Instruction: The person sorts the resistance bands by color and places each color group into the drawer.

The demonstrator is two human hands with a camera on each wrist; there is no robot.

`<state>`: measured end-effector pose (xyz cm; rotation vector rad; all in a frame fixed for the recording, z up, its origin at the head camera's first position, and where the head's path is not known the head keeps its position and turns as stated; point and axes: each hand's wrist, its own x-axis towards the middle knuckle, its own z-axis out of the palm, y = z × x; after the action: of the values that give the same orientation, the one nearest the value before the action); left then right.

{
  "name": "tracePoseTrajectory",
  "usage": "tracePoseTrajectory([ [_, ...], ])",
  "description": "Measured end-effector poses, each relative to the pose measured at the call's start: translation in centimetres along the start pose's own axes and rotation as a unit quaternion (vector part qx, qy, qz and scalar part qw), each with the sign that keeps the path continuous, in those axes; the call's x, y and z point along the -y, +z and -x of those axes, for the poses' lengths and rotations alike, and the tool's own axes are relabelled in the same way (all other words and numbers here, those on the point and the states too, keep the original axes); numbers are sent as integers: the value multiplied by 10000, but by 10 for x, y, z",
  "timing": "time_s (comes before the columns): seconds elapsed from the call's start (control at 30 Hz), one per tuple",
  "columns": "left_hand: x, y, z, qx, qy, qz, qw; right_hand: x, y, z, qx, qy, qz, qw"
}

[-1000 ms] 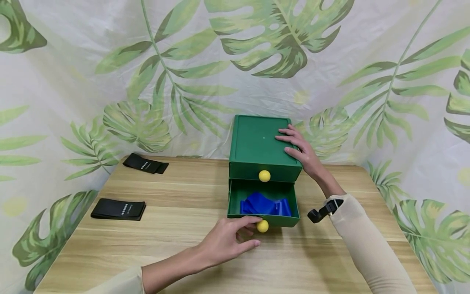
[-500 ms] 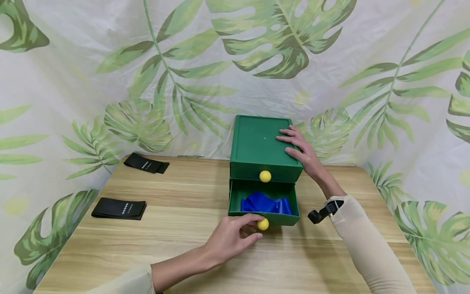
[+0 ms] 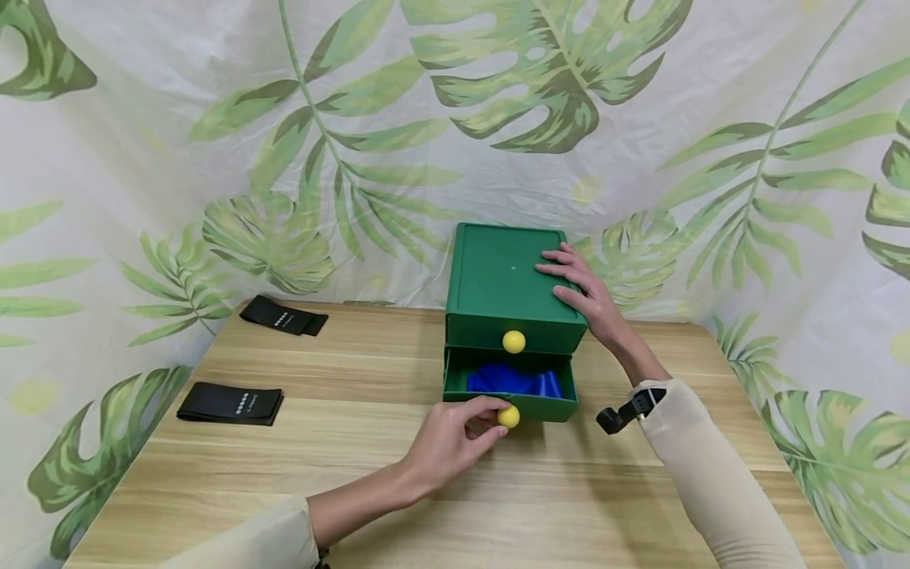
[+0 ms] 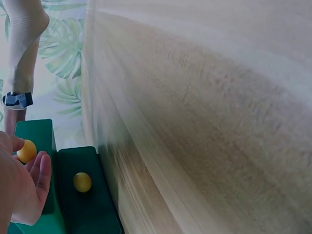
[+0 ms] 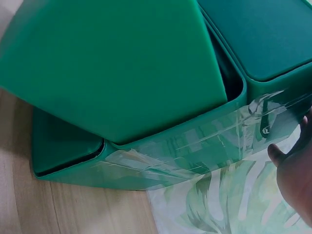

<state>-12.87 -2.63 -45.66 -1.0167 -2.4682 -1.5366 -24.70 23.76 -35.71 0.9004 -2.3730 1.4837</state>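
A green drawer unit (image 3: 508, 273) stands at the table's back edge, with its middle drawer (image 3: 547, 407) partly pulled out. Inside that drawer lies a folded blue band (image 3: 515, 381), its front portion hidden by the drawer front. My left hand (image 3: 451, 438) pinches the drawer's round yellow knob (image 3: 509, 416) between thumb and forefinger. My right hand (image 3: 586, 292) rests with spread fingers on the unit's top right edge. In the right wrist view, the pulled-out drawer (image 5: 112, 68) juts from the unit, and part of my right hand (image 5: 297, 170) shows at the right edge.
Two folded black bands, a far one (image 3: 283, 316) and a nearer one (image 3: 231, 404), lie on the left of the wooden table (image 3: 341, 379). A lower drawer (image 4: 85, 209) with its own yellow knob sits closed beneath. A leaf-print cloth (image 3: 370, 158) hangs behind.
The middle drawer has slid back toward the unit, covering more of the blue band. My left hand has closed its thumb onto the knob and moved forward with it. My right hand stays put.
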Motion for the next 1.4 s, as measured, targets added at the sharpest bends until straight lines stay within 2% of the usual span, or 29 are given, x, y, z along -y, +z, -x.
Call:
tracePoseTrajectory([
  [0.4, 9, 3, -11, -281, 27, -37, 9996, 2, 0, -2, 1, -6, 65, 10000],
  [0.67, 13, 4, -18, -444, -134, 0, 9989, -2, 0, -1, 18, -9, 12, 10000],
  [0.87, 19, 4, -22, -482, -18, 4, 9988, 3, 0, 0, 48, -41, 66, 10000],
  [1.17, 27, 6, -31, -707, -128, 316, 9969, 3, 0, -1, 65, -94, 103, 9999],
  [1.4, 32, 7, -37, -832, -214, 339, 9957, 1, 0, -1, 21, -56, 80, 9999],
])
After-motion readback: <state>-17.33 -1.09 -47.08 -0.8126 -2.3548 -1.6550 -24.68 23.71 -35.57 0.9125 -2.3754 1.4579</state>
